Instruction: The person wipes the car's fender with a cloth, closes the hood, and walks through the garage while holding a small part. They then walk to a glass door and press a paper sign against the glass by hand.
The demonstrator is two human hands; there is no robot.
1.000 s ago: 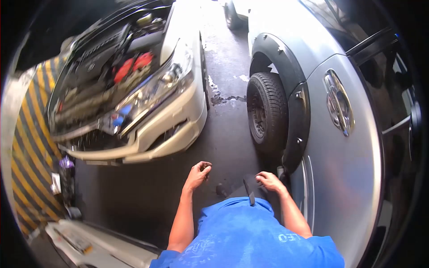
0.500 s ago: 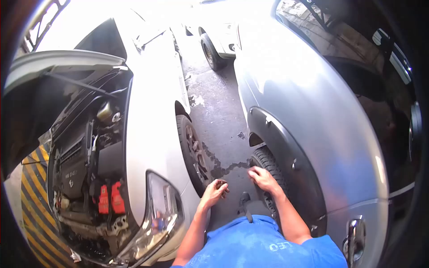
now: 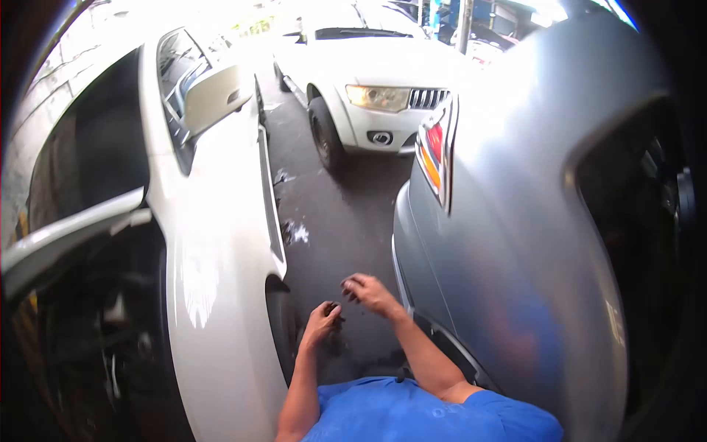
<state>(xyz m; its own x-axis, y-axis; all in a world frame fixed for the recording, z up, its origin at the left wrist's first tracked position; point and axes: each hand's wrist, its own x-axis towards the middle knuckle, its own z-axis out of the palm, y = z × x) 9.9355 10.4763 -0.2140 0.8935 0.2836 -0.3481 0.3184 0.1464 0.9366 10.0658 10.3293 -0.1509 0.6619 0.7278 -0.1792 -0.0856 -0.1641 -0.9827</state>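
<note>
My left hand (image 3: 322,324) is in front of me, beside the white car's front wheel arch (image 3: 277,295). Its fingers are curled in, and a dark patch shows at the fingertips; I cannot make out whether it is a small thing or dirt. Slightly higher and to the right, my right hand (image 3: 368,293) is held over the dark floor (image 3: 346,221) with fingers bent together. What lies inside them, if anything, is hidden. The two hands are close but apart, and neither touches a car.
On my left stands the white car (image 3: 221,272) with its hood (image 3: 81,221) raised and a side mirror (image 3: 213,96) sticking out. A grey vehicle (image 3: 486,243) with a tail light (image 3: 434,155) lines my right. Ahead, another white car (image 3: 368,74) faces the narrow lane.
I have moved forward between the cars, and the view has tilted up. The tail light and the car ahead now show more fully. My hands have come closer together.
</note>
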